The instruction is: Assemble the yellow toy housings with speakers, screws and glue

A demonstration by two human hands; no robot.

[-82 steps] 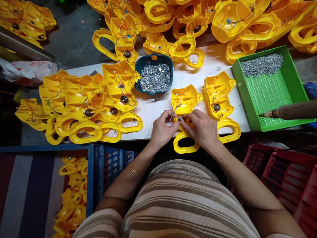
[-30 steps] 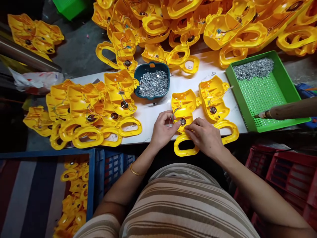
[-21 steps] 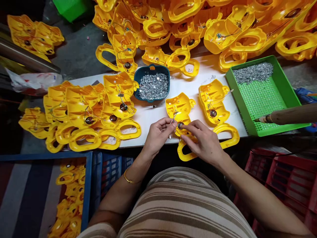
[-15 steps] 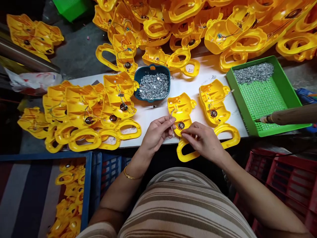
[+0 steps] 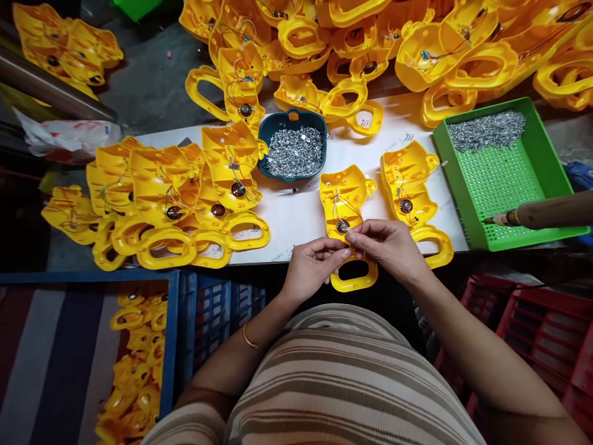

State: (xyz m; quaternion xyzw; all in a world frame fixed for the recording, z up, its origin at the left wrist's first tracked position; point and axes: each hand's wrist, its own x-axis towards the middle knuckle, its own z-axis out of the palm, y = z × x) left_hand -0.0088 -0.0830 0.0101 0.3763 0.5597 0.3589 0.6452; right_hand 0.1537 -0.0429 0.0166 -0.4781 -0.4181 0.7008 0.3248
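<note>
Directly before me on the white board lies a yellow plastic shell (image 5: 340, 188) with a loop handle, a round metal-and-dark part (image 5: 343, 227) and thin wires inside it. My left hand (image 5: 317, 262) is at the shell's lower left, thumb and fingers pinched together near the handle. From the right, my right hand (image 5: 386, 247) pinches just below the round part, its fingertips close to those of the left. Whatever small thing the fingertips hold is hidden. A second yellow shell (image 5: 407, 179) with wires lies to the right.
A dark teal bowl (image 5: 296, 148) of small metal pieces stands behind the shell. To the right is a green basket (image 5: 504, 185) with screws, a tool's wooden-looking handle (image 5: 556, 211) over it. Yellow shells (image 5: 162, 191) pile up left and behind. A blue crate (image 5: 173, 346) stands lower left.
My left hand has moved down and right, from the wires to the shell's lower part, meeting my right hand. The wires now lie inside the shell. The view has shifted slightly.
</note>
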